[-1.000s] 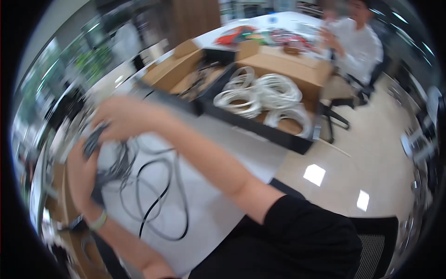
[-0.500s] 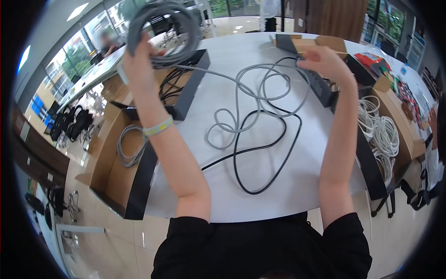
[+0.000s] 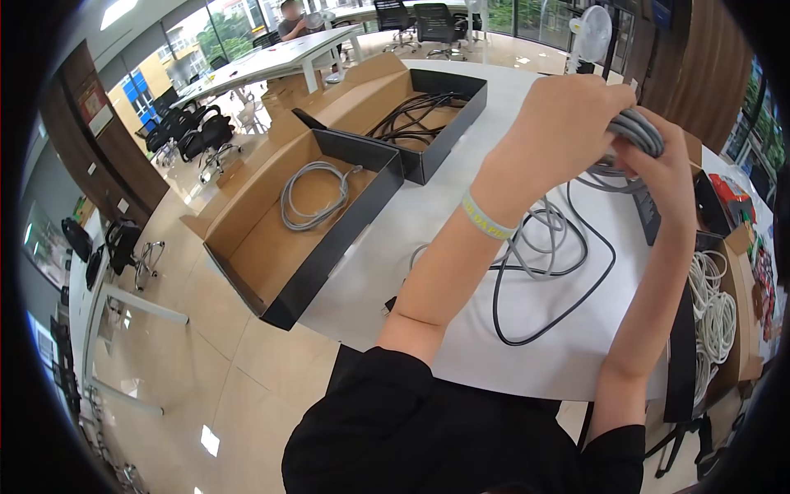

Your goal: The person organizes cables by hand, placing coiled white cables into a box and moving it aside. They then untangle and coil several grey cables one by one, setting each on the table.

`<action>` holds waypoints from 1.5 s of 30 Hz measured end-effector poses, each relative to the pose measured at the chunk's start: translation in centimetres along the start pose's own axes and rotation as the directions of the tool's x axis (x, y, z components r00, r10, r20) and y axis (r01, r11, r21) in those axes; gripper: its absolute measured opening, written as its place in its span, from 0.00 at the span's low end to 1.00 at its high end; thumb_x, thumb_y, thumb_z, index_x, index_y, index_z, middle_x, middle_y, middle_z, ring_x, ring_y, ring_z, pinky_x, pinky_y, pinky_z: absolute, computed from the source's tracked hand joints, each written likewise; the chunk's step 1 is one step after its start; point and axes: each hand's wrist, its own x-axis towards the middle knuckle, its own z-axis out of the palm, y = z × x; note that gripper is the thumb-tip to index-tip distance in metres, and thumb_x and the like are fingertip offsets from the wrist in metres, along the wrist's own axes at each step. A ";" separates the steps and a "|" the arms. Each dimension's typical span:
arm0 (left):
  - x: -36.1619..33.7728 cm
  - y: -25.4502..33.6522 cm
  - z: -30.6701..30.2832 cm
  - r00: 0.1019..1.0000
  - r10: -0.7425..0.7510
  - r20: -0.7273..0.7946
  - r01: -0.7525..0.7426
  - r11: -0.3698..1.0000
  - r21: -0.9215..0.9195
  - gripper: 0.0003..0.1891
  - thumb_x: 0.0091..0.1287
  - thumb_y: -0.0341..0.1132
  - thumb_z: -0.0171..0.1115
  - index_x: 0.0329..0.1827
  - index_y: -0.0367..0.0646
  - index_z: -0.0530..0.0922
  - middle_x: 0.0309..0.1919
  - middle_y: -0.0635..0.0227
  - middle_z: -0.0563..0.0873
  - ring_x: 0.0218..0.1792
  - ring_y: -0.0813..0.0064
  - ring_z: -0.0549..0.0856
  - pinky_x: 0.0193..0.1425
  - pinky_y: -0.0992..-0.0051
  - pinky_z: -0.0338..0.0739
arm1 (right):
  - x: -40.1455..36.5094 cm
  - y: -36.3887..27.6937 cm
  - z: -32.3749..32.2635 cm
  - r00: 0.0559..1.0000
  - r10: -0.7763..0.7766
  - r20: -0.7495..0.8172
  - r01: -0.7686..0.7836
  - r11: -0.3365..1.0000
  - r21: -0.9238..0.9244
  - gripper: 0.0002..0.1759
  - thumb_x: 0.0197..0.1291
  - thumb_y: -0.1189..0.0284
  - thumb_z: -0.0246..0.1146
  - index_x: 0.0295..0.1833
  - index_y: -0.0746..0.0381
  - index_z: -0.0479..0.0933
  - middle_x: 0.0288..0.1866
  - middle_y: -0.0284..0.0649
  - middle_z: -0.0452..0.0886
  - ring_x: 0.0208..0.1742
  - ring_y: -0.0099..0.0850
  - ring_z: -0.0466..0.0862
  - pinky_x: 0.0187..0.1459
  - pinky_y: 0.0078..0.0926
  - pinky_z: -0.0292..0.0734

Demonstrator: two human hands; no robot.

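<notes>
A thick coil of grey cable (image 3: 638, 132) is held up over the far right part of the table, between both my hands. My left hand (image 3: 576, 119) is closed on the coil from the left, its fingertips mostly hidden behind the wrist and cable. From the right, my right hand (image 3: 668, 169) wraps its thumb and fingers around the same bundle. Below them, loose loops of grey cable (image 3: 550, 239) lie on the white table, tangled over a black cable (image 3: 527, 340). My left forearm hides part of these loops.
At left, an open box (image 3: 329, 263) contains one grey cable coil (image 3: 314, 196). Behind it, another box (image 3: 451, 152) holds black cables (image 3: 411, 115). A box of white cables (image 3: 714, 325) stands at right. A person (image 3: 292, 25) sits at a far table.
My left hand has brought the grey coil across to my right hand, which now grips it too. The view has turned left, and fewer loose grey loops show on the table.
</notes>
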 end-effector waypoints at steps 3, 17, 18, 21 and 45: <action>0.3 0.0 0.7 0.995 -0.054 -0.081 0.040 0.985 -0.167 0.13 0.43 0.27 0.62 0.34 0.41 0.74 0.24 0.59 0.78 0.29 0.61 0.79 0.34 0.70 0.73 | -0.4 -0.7 -0.1 0.969 -0.085 -0.231 0.055 0.990 -0.131 0.13 0.48 0.78 0.59 0.42 0.68 0.77 0.21 0.28 0.73 0.19 0.12 0.67 0.20 0.10 0.57; 0.7 0.8 2.7 0.937 -0.271 0.219 0.263 0.138 -0.955 0.14 0.59 0.38 0.62 0.41 0.38 0.76 0.32 0.65 0.83 0.35 0.79 0.82 0.39 0.79 0.75 | -0.6 -1.3 0.9 0.738 -0.309 -0.600 0.616 0.671 0.412 0.08 0.58 0.77 0.53 0.42 0.68 0.72 0.22 0.32 0.67 0.23 0.19 0.63 0.32 0.18 0.62; 0.7 0.9 3.3 0.937 -0.272 0.220 0.264 0.136 -0.955 0.14 0.59 0.38 0.62 0.41 0.38 0.76 0.32 0.65 0.83 0.35 0.79 0.82 0.39 0.79 0.75 | -0.5 -1.5 1.5 0.739 -0.307 -0.600 0.615 0.672 0.413 0.08 0.58 0.77 0.53 0.42 0.68 0.72 0.22 0.32 0.67 0.23 0.19 0.63 0.32 0.18 0.62; 0.7 1.2 4.4 0.922 -0.363 0.136 0.147 0.003 -0.989 0.12 0.59 0.38 0.60 0.38 0.38 0.77 0.30 0.67 0.83 0.31 0.79 0.81 0.36 0.80 0.74 | 0.0 -1.0 3.0 0.710 -0.057 -0.702 0.572 0.628 0.528 0.05 0.59 0.73 0.56 0.37 0.64 0.70 0.22 0.31 0.66 0.24 0.19 0.64 0.33 0.15 0.63; 0.6 -0.3 0.4 0.954 -0.286 -0.094 0.205 0.845 -0.494 0.12 0.49 0.32 0.65 0.34 0.36 0.75 0.17 0.76 0.75 0.20 0.89 0.70 0.22 0.86 0.63 | -0.1 -0.2 -0.2 0.954 -0.090 -0.287 0.190 0.919 0.345 0.12 0.44 0.77 0.57 0.38 0.69 0.72 0.19 0.32 0.68 0.18 0.17 0.67 0.32 0.21 0.73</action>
